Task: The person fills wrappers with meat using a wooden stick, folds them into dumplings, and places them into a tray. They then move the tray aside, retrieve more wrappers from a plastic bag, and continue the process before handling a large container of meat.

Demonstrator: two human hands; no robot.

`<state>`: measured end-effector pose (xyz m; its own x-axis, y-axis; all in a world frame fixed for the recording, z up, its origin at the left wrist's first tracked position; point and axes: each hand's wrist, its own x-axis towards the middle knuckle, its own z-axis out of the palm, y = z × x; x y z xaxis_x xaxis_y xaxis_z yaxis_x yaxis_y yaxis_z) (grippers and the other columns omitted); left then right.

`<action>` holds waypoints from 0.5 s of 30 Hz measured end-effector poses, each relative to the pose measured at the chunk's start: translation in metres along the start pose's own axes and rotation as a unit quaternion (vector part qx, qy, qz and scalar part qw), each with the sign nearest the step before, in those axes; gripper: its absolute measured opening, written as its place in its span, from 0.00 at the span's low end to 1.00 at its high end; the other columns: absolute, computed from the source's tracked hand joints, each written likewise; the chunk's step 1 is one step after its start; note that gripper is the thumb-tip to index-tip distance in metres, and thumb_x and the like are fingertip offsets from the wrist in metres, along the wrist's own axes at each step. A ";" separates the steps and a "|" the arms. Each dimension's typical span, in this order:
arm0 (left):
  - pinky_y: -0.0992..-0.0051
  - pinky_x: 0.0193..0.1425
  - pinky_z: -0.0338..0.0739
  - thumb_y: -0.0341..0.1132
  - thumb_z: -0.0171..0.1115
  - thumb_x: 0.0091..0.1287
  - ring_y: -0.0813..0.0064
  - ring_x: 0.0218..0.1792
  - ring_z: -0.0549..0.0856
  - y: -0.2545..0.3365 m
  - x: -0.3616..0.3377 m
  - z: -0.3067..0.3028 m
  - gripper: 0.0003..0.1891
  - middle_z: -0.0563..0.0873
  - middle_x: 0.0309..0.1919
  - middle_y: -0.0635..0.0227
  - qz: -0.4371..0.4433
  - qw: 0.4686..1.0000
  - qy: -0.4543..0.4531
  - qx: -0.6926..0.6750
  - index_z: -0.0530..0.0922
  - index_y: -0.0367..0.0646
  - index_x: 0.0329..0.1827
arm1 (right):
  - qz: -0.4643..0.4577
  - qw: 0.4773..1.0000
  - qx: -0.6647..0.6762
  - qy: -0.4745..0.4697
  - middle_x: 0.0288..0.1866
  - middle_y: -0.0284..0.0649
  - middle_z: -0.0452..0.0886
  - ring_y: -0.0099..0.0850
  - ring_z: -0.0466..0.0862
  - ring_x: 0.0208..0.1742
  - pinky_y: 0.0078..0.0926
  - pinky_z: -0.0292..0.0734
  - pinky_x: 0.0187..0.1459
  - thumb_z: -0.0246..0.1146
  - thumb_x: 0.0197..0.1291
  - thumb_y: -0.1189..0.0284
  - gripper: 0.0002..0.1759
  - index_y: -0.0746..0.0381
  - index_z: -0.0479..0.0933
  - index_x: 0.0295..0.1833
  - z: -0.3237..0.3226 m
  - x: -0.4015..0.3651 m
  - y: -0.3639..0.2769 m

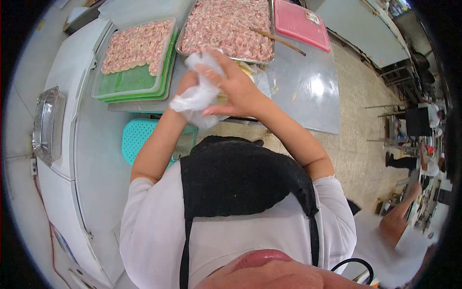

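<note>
In front of my chest, thin clear plastic [198, 96], crumpled like a disposable glove or bag, lies over and around my left hand [187, 83]. Its fingers are mostly hidden by the plastic and by my other hand. From the right, my right hand [236, 86] closes over the plastic with curved fingers, its thumb lower and apart. Just beyond both hands is a metal tray [178, 45] full of pale pink minced or chopped raw meat [226, 26]. A thin wooden stick [284, 41] rests across the tray's right edge.
Left of the tray, a clear lidless container [166, 62] with small meat pieces sits on green trays. A pink lid [301, 24] lies on the metal table [313, 103]. Below stands a turquoise basket [137, 139]. A foil pan [49, 127] is far left. Another person [399, 231] is behind at right.
</note>
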<state>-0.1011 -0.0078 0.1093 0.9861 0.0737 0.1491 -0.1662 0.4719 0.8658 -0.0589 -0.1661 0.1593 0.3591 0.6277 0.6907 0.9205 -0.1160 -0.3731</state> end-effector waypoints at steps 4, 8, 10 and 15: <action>0.64 0.63 0.76 0.36 0.49 0.72 0.63 0.58 0.79 -0.020 0.037 -0.030 0.15 0.81 0.53 0.62 -0.166 0.849 -0.243 -0.439 0.73 0.44 0.59 | -0.050 0.986 -0.156 -0.025 0.62 0.48 0.74 0.50 0.74 0.62 0.42 0.70 0.63 0.70 0.46 0.68 0.35 0.61 0.72 0.63 0.009 0.014 0.012; 0.58 0.69 0.70 0.44 0.42 0.74 0.60 0.60 0.78 0.032 0.009 0.005 0.20 0.79 0.58 0.59 -0.174 0.862 -0.148 -0.453 0.72 0.42 0.61 | 0.118 0.980 -0.145 -0.072 0.60 0.47 0.75 0.49 0.74 0.61 0.43 0.71 0.62 0.70 0.44 0.75 0.30 0.63 0.75 0.58 -0.001 0.018 0.019; 0.57 0.70 0.68 0.45 0.41 0.75 0.60 0.61 0.77 0.018 0.015 -0.013 0.21 0.79 0.59 0.59 -0.183 0.851 -0.154 -0.467 0.72 0.42 0.61 | 0.055 0.976 -0.202 -0.056 0.60 0.46 0.76 0.48 0.74 0.61 0.42 0.71 0.62 0.69 0.44 0.74 0.31 0.60 0.75 0.59 0.008 0.012 0.007; 0.58 0.74 0.64 0.51 0.40 0.75 0.59 0.63 0.76 -0.014 0.031 -0.031 0.26 0.78 0.62 0.60 -0.191 0.921 -0.092 -0.327 0.70 0.42 0.66 | 0.027 0.977 -0.209 -0.040 0.71 0.56 0.64 0.54 0.65 0.71 0.56 0.52 0.72 0.67 0.54 0.53 0.40 0.58 0.65 0.70 0.022 0.006 -0.061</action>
<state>-0.0676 0.0156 0.0874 0.9438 -0.3298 0.0230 0.2922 0.8649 0.4082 -0.1162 -0.1381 0.1724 0.4115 0.6686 0.6194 0.8890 -0.4441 -0.1113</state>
